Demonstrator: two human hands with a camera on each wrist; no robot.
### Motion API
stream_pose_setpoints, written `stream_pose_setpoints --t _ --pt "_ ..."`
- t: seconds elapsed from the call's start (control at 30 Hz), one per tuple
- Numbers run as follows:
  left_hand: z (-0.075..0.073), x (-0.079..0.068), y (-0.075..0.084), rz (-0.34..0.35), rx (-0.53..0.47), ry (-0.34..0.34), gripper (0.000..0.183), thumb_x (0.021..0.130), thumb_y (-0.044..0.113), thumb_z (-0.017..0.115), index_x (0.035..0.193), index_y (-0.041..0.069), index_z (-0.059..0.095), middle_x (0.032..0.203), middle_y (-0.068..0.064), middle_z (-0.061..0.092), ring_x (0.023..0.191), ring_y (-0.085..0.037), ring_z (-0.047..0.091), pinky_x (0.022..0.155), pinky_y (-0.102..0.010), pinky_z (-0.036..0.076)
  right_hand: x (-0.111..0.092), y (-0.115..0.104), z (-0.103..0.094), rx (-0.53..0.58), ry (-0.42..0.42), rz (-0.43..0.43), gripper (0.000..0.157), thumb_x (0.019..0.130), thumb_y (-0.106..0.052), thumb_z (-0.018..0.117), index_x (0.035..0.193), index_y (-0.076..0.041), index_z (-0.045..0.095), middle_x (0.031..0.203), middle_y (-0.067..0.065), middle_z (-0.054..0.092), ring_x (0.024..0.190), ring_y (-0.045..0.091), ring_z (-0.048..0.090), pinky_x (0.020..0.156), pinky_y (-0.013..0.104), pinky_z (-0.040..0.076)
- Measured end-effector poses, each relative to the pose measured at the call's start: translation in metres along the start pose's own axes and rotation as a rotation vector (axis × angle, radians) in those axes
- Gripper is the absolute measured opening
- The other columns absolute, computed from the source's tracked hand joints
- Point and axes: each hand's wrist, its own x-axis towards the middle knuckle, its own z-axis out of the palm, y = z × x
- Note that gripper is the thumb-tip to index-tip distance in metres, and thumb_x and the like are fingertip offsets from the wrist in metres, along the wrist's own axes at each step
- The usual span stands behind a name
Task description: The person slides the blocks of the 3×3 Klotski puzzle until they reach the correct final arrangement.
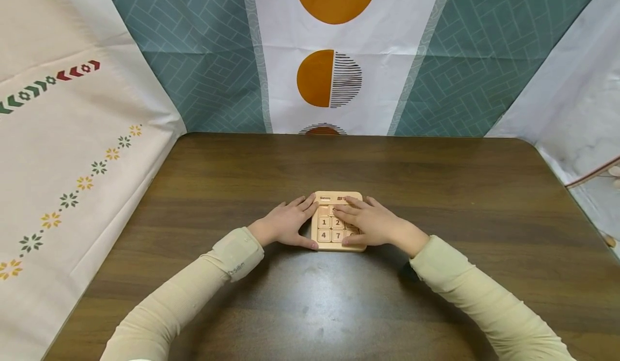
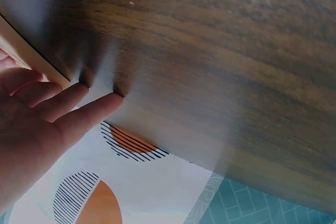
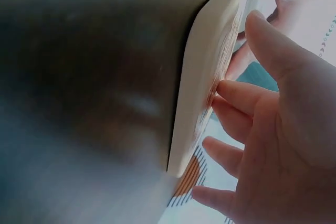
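Observation:
A light wooden number sliding puzzle (image 1: 334, 247) lies flat on the brown table. Its tiles marked 1, 2, 4 and 7 show plainly, while the right side is covered by fingers. My left hand (image 1: 289, 225) rests at the puzzle's left edge, fingers extended, with the thumb by the lower left corner. From the right, my right hand (image 1: 377, 225) reaches over the tiles, its fingers fairly straight. In the right wrist view, fingertips of the right hand (image 3: 299, 124) touch the tile face, and the thumb stands off the surface.
The dark wood table (image 1: 232, 172) extends around the puzzle on all sides. A patterned cloth (image 1: 203, 81) hangs along the table's far edge. Pale cloths flank it, an embroidered one (image 1: 82, 135) on the left and a white one (image 1: 581, 97) on the right.

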Motion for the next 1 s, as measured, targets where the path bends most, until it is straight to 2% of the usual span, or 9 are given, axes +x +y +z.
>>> stream_pose_setpoints --t 0.43,0.8,1.0 --pt "0.0 0.0 0.0 -0.002 0.004 -0.006 0.103 0.073 0.071 0.053 0.147 0.009 0.017 0.152 -0.007 0.006 0.136 -0.029 0.015 0.099 -0.054 0.028 -0.009 0.003 -0.003 0.029 -0.015 0.01 0.07 0.086 -0.049 0.055 0.142 -0.013 0.035 0.146 0.004 0.032 0.135 0.03 0.018 0.1 0.061 0.016" --pt "-0.001 -0.001 -0.001 0.0 -0.004 -0.006 0.103 0.073 0.071 0.053 0.146 0.008 0.017 0.152 -0.008 0.006 0.136 -0.03 0.016 0.099 -0.054 0.028 -0.007 -0.014 0.0 0.005 0.015 -0.081 0.071 0.085 -0.052 0.055 0.141 -0.013 0.037 0.146 0.003 0.031 0.135 0.029 0.019 0.1 0.059 0.017" --pt "0.0 -0.001 0.0 0.005 -0.012 -0.007 0.104 0.073 0.072 0.053 0.146 0.008 0.017 0.152 -0.008 0.005 0.136 -0.03 0.016 0.098 -0.055 0.028 -0.004 -0.02 0.001 -0.01 0.013 -0.103 0.069 0.085 -0.05 0.056 0.139 -0.011 0.04 0.144 0.005 0.034 0.134 0.031 0.022 0.101 0.058 0.019"
